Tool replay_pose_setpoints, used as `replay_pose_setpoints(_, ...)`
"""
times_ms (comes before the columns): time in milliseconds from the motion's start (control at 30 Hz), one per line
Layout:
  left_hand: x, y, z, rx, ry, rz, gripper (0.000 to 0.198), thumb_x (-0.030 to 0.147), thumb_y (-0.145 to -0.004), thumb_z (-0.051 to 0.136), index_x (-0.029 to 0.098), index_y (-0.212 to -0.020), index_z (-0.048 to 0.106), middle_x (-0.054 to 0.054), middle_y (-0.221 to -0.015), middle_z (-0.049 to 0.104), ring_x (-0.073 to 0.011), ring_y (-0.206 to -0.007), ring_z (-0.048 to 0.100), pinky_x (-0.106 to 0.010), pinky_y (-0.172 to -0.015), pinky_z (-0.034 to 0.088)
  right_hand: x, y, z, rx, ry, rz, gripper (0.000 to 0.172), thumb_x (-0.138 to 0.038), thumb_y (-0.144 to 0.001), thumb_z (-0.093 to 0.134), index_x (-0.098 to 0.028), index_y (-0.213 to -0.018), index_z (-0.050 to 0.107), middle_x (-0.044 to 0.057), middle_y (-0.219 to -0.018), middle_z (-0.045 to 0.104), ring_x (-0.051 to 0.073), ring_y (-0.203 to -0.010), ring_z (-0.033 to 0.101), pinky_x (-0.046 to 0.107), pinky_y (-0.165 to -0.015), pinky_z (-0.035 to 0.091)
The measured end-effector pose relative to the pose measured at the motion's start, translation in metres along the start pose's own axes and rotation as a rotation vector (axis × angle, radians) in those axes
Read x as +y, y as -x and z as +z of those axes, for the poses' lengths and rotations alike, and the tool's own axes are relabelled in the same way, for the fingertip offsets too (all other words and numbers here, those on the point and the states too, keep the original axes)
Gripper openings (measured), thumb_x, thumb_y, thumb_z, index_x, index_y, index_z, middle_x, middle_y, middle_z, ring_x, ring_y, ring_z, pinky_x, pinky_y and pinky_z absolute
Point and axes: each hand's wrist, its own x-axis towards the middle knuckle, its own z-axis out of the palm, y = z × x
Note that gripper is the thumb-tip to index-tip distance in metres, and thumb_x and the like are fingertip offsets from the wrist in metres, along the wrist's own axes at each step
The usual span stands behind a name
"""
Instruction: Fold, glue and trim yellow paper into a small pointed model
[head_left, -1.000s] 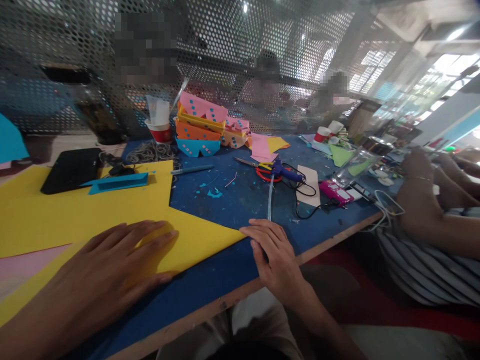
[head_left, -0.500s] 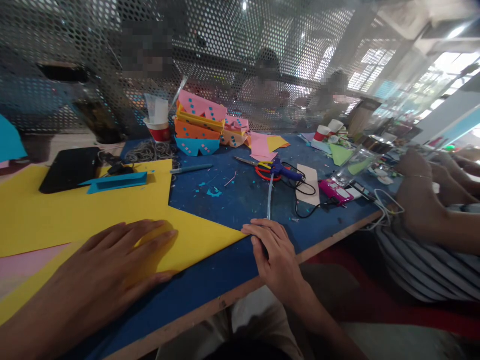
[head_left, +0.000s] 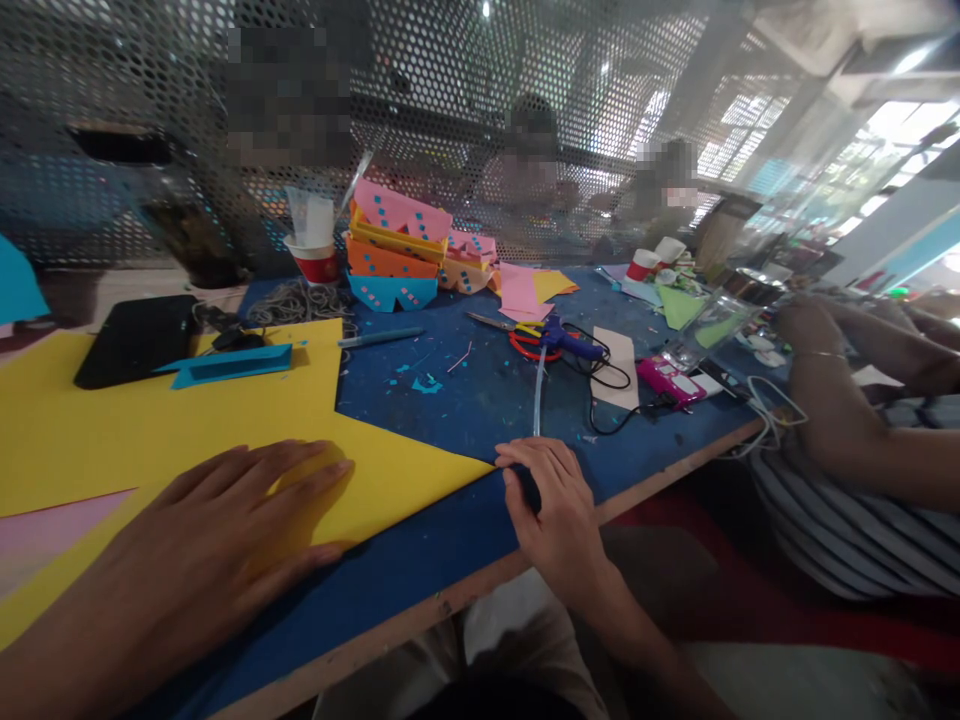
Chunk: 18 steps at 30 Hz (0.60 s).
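Note:
A large yellow paper sheet, folded to a long point on the right, lies on the blue table. My left hand rests flat on it, fingers spread, palm down. At the paper's pointed tip is my right hand, fingers bent and thumb a little apart from them. Its fingertips are right beside the tip; whether they touch it I cannot tell. Beyond the left hand, a folded blue paper strip and a black phone lie on more yellow paper.
Scissors and a blue glue gun with a clear glue stick lie ahead. Farther back stand folded paper pieces and a red-and-white cup. A pen lies nearer. At right sits another person in stripes.
My right hand has shifted slightly right, its fingertips now at the paper's very tip. My left hand stays in place. The neighbour's arm at right has moved.

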Motion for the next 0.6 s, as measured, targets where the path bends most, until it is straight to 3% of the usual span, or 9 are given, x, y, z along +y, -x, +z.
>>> replay_pose_setpoints(600,0.0012,0.0027,0.0007,-0.004,0.004,-0.007,0.065,0.078,-0.106,0.055,0.049,-0.165,0.057,-0.002,-0.163,0.071,-0.0419,-0.143,0.067,-0.065,-0.128,0.04,0.0,-0.0015,0.0018,-0.018,0.047,0.003,0.023,-0.009,-0.111,0.06,-0.025,-0.124,0.07,0.005,-0.108,0.084,0.025,-0.11,0.078,0.044,-0.104,0.06)
